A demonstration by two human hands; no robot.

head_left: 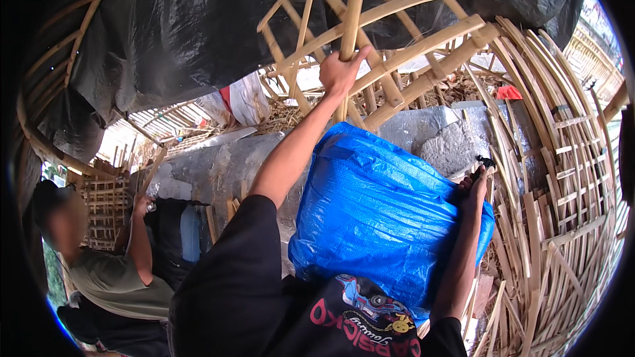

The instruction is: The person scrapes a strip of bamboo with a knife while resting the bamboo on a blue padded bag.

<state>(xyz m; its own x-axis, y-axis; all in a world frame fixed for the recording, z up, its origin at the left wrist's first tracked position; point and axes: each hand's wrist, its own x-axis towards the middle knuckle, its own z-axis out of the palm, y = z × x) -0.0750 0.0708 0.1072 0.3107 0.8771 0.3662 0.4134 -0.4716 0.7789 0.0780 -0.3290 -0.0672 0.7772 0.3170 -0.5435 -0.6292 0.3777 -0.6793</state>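
My left hand (340, 74) is closed around an upright bamboo pole (355, 9), its thumb pointing off to the right. The pole crosses a lattice frame of split bamboo (397, 59) in front of me. Lower and to the right, my right hand (475, 186) is closed, and a small black thing (485, 160) sticks out by its fingertips; its kind cannot be made out. Between my arms a large blue plastic sheet or sack (377, 205) bulges in front of my body. The right forearm passes over its right side. The pole's lower end stops near the blue plastic's top edge.
Black plastic sheeting (185, 33) hangs overhead and ahead. Many bamboo strips (562, 178) stand and lie along the right. A grey ledge (225, 158) runs behind the blue plastic. At the left, another person (112, 277) holds a thin bamboo piece (153, 170), near a blue container (190, 232).
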